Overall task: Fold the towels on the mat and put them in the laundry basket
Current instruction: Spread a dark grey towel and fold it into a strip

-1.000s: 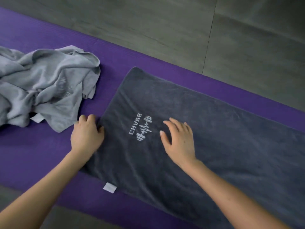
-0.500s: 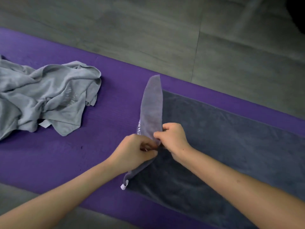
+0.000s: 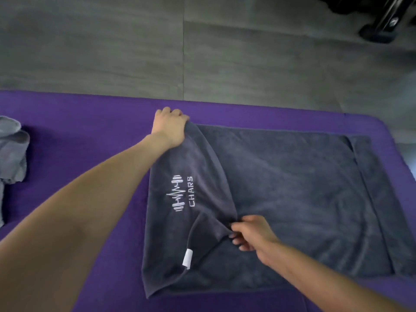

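dark grey towel (image 3: 292, 199): plain charcoal, folded-over flap a shade lighter. white logo (image 3: 180, 193) on the flap: barbell-and-pulse-line emblem plus white letters CHARS. white tag (image 3: 187, 258) at the hem. mat (image 3: 90, 131): solid purple, no pattern. light grey towel (image 3: 12, 154) at left edge, plain. floor (image 3: 112, 52): grey tiles, faint streaky grain, thin darker seams. black object (image 3: 382, 19) top right, glossy, can't tell what.

Plush matt cloth towel (image 3: 292, 199) on a finely textured foam-like mat (image 3: 90, 136).

Dark towel (image 3: 292, 199) now folded over — hands apart.
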The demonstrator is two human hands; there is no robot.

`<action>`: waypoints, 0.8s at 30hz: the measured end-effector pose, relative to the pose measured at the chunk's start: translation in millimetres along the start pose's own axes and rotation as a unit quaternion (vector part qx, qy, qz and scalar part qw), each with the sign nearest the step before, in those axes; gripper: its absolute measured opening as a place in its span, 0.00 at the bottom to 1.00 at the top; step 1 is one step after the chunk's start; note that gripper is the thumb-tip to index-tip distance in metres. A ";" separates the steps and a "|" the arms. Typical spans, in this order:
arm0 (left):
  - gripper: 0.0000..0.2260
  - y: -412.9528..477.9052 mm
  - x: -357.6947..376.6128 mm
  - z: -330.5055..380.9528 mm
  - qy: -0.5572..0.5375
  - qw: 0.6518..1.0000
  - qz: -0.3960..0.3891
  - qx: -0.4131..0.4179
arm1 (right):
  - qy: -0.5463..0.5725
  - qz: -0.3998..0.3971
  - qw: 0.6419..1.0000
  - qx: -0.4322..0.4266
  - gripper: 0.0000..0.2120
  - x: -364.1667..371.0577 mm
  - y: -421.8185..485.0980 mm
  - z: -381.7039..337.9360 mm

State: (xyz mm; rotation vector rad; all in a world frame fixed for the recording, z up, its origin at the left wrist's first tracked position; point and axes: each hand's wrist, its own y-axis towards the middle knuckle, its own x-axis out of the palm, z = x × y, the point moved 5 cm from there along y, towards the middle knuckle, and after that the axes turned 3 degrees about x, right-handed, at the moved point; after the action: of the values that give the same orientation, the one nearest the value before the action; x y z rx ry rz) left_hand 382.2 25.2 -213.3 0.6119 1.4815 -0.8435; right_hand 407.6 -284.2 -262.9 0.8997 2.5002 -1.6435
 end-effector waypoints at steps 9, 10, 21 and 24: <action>0.08 40.0 6.1 19.0 0.133 0.991 -0.010 0.008 | -0.048 -0.020 0.998 -0.029 0.06 -26.0 -3.5 -2.6; 0.07 37.7 -0.6 22.4 0.115 0.993 0.005 0.009 | -0.053 -0.012 0.998 -0.044 0.07 -33.4 -4.4 -4.1; 0.10 61.1 -107.0 171.5 -0.475 0.877 -0.056 0.047 | -0.103 0.008 0.992 -0.077 0.11 -218.7 -58.2 35.6; 0.05 86.1 -127.0 231.8 -0.453 0.889 -0.045 0.057 | -0.030 0.048 0.994 -0.090 0.12 -277.2 -59.3 52.8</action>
State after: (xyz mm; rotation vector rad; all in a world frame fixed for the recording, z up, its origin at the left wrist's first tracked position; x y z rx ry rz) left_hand 601.9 -95.3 -93.0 0.1640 0.6068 -1.0925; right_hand 595.7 -470.8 -149.0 0.9181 2.4742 -1.3712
